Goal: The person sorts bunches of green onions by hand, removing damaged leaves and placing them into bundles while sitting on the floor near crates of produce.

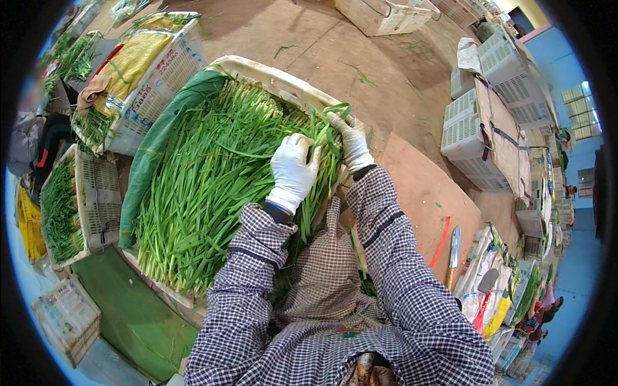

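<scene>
A white plastic crate (289, 81) in front of me is packed with long, flat-leaved green stalks that look like garlic chives (207, 178). Pale stalk ends show along its far and near edges. My right hand (351, 140), in a white glove, pinches a few green leaves (328, 126) at the crate's right rim. Close beside it, my left hand (295, 166), also gloved, rests low over the stalks with curled fingers. Whether it grips any of them is hidden. A green woven sheet (157, 154) hangs over the crate's left side.
At right, a knife (455, 246) and a red strip (440, 241) lie on a brown board (420, 193). More crates stand at left (164, 72), including one of bundled greens (101, 193). Stacked crates (475, 135) line the right side. People (536, 318) are far right.
</scene>
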A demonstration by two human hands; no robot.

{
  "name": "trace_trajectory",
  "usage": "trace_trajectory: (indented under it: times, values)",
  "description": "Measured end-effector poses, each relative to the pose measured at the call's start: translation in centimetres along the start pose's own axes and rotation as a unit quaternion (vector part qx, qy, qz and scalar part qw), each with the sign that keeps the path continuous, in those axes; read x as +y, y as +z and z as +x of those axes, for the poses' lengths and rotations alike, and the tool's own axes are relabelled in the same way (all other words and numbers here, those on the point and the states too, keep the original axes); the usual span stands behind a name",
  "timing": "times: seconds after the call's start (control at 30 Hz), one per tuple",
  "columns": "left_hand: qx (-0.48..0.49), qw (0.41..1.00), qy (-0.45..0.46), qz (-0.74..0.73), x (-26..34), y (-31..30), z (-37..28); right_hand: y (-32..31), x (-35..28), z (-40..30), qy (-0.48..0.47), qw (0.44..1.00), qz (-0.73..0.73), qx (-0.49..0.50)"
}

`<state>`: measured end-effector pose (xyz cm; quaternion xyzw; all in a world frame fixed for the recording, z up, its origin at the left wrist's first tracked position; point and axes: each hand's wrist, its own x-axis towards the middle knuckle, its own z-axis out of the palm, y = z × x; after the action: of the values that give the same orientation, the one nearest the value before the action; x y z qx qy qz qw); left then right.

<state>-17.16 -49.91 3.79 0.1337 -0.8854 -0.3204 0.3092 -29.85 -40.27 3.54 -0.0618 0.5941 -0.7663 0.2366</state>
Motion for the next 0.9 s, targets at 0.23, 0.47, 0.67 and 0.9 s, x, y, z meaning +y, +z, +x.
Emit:
trace_trajectory:
  times: [0.23, 0.47, 0.67, 0.9]
  values:
    - [0.007, 1.000, 0.027, -0.001, 2.1, 2.0, 0.5, -1.4, 0.4, -1.2, 0.012, 0.987, 0.115, -0.110]
    - [-0.002, 1.000, 0.000, 0.018, 1.3, 2.4, 0.3, 0.7, -1.1, -0.5, 0.008, 0.991, -0.108, -0.081]
    - [0.063, 0.997, 0.016, 0.037, -1.2, -1.7, 3.2, 0.3, -1.6, -1.6, -0.003, 0.999, -0.023, -0.033]
    - [-0.092, 0.988, -0.085, -0.093, 1.7, 1.1, -1.8, -0.6, -3.7, -4.8, -0.051, 0.980, -0.067, -0.181]
